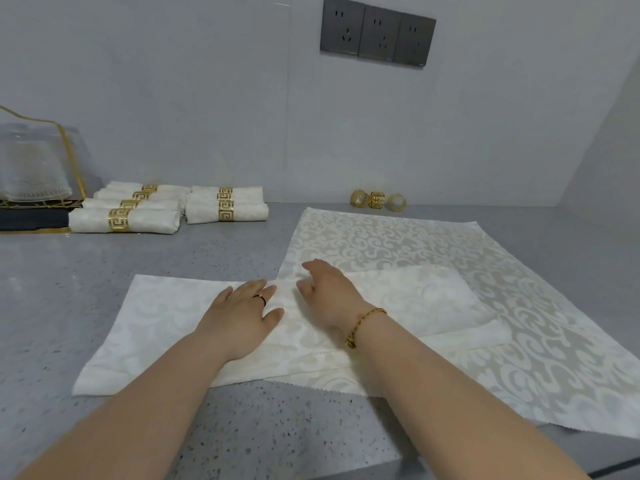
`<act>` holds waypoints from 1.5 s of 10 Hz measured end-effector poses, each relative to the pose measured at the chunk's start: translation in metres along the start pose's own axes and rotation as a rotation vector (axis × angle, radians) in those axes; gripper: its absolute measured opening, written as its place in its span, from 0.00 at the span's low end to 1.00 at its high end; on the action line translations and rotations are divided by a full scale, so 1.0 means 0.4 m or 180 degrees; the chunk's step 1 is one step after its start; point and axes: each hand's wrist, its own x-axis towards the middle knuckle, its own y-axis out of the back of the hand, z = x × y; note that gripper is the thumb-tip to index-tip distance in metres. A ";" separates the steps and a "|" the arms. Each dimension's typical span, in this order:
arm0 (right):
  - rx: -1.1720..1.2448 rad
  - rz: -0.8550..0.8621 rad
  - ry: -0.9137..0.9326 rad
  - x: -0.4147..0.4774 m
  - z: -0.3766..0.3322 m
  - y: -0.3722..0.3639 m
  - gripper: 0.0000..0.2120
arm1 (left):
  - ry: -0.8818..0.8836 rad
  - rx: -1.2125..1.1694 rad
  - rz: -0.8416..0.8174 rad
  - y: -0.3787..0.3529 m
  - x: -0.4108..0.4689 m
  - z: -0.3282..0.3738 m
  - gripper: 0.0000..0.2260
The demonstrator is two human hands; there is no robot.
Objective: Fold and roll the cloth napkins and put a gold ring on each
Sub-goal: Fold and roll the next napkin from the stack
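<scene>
The fingers (258, 287) of the left hand (242, 317) are held straight and close together, laid flat on the cloth. Those of the right hand (329, 292) are slightly bent and a little apart, their tips touching the same cloth; nothing is gripped by either hand. Both hands rest near the middle of the folded napkin (156, 317), a long white band lying across the near part of the worktop (104, 289). Its right end overlaps a spread napkin (415, 244), which is opened flat beneath it.

The step in hand is judged to be the folding: the band is being pressed and smoothed, and no roll has yet been started.

For the next move, a short end of the band would need to be taken up and turned over on itself, tightly and evenly, so that the layers are not skewed. Care is called for so that the napkin underneath is not dragged along.

A ring is then needed. Three loose gold rings (377, 199) stand at the back of the worktop by the wall, well apart from the hands. Several rolled napkins (138, 220), already ringed, are stacked at the back left.
</scene>
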 end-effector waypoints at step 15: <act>-0.0581 -0.0677 -0.0007 -0.048 0.005 -0.035 0.29 | 0.1458 -0.0861 -0.0107 0.144 -0.044 -0.248 0.16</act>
